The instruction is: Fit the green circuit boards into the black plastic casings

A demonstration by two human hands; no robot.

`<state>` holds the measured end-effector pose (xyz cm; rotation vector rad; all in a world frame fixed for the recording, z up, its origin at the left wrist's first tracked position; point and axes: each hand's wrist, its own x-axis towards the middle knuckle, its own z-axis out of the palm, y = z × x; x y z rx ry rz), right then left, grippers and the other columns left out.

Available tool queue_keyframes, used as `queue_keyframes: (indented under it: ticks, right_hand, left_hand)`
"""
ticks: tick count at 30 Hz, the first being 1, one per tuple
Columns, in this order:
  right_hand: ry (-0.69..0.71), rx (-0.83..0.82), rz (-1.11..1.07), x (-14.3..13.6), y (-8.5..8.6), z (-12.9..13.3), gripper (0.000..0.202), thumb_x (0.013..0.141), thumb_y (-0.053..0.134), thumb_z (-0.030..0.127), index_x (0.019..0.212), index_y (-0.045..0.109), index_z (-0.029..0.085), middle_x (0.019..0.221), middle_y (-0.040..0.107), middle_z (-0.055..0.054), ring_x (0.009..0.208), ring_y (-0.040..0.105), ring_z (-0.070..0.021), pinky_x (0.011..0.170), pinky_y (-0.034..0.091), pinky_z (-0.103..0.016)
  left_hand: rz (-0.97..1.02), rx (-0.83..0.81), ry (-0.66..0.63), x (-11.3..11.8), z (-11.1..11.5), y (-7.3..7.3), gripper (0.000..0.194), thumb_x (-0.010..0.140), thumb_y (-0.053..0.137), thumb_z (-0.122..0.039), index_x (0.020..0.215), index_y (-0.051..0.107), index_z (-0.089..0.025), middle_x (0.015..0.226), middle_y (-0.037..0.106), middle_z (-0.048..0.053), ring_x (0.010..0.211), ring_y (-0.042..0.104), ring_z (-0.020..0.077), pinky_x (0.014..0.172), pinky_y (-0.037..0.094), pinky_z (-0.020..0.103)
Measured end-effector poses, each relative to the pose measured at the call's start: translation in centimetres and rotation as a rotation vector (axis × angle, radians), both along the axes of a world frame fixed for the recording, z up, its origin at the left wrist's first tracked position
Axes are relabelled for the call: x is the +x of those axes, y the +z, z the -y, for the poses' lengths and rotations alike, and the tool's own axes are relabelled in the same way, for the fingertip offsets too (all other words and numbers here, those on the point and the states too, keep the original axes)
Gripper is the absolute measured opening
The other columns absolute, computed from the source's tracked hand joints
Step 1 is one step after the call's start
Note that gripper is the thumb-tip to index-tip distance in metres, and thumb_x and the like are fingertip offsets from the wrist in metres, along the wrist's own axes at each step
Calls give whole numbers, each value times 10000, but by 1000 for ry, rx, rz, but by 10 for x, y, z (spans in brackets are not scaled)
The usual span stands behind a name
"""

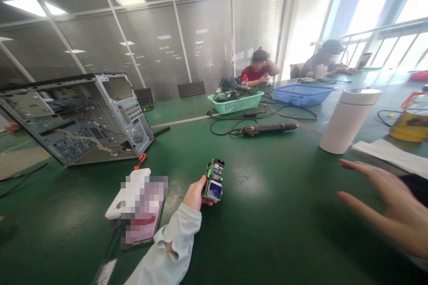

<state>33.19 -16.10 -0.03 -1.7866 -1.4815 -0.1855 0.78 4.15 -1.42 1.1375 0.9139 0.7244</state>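
Observation:
Near the middle of the green table (pixel 254 227), my left hand (pixel 195 193) holds a small green circuit board (pixel 214 180) by its left and lower edges. The board carries a dark square screen at its lower end and metal and black parts at its upper end. At the right edge of the view my right hand (pixel 388 207) hangs over the table with thumb and fingers spread, and nothing shows in it. A tall white cup (pixel 347 120) stands just beyond the right hand.
An open computer case (pixel 110 120) stands at the left, near a white device (pixel 129 193) and a pink phone-like object (pixel 150 213). Farther back are a black electric screwdriver (pixel 267 129), a green basket (pixel 236 104) with cables and a blue basket (pixel 304 95). Two people sit behind.

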Motion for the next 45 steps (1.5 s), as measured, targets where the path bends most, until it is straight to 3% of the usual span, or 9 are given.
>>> queue_keyframes:
  ticks: [6,11,16,20,28,33,37,42,45]
  right_hand:
    - [463,-176,-553,-112,30,-90,497,809,424,503,1161,400,152,1008,528,-101,907,525,-193,742,472,-309]
    - [565,-692,-887,-162,33,-136,279,901,361,349,913,489,102,575,540,-37,433,493,-101,344,315,-130]
    - [528,-761,-1037,-167,26,-141,266,941,350,318,796,440,114,433,460,10,349,445,-80,318,287,-100]
    - [455,-821,-1204,-162,25,-137,372,968,248,404,818,432,118,448,466,0,350,448,-80,319,296,-106]
    - [359,-1064,-1412,-160,26,-135,733,911,47,597,642,473,65,459,452,-40,377,469,-69,342,344,-99]
    - [654,-1220,-1432,-160,27,-124,697,933,58,534,806,518,25,633,554,-111,481,560,-111,390,405,-108]
    - [987,-1203,-1497,-162,24,-113,506,933,114,516,1064,393,115,811,587,-133,595,610,-166,451,462,-149]
    - [985,-1159,-1622,-172,22,-109,491,925,123,555,1105,328,146,979,552,-159,690,615,-216,467,478,-178]
    - [849,-1149,-1707,-180,20,-110,568,934,33,533,1027,401,110,848,573,-114,687,616,-194,500,483,-178]
  left_hand:
    - [-57,50,-210,-3,6,14,540,616,510,-593,576,607,-64,430,605,103,346,518,136,365,348,223]
    - [-155,107,-306,-4,16,27,528,641,479,-584,546,625,-85,440,614,85,436,572,172,479,413,258]
    - [-189,123,-296,-3,16,25,637,669,373,-652,586,645,-82,477,635,93,469,579,165,501,422,250]
    - [-126,-22,-293,-2,7,18,735,663,303,-712,851,617,-75,545,653,95,408,549,128,392,360,203]
    - [-110,-86,-56,4,0,8,550,763,326,-586,835,550,-89,464,567,28,355,497,102,351,360,189]
    - [-53,-75,-41,3,3,11,609,751,323,-593,978,564,-82,457,539,4,321,456,99,337,322,206]
    - [-46,-63,-66,3,7,18,581,703,382,-617,809,617,-97,506,534,1,354,439,82,332,261,199]
    - [-42,-94,-98,3,10,21,660,644,357,-713,676,623,-110,515,543,14,404,449,88,375,281,200]
    - [-24,-79,-97,3,9,19,682,629,352,-736,691,620,-113,567,574,29,432,472,96,397,304,205]
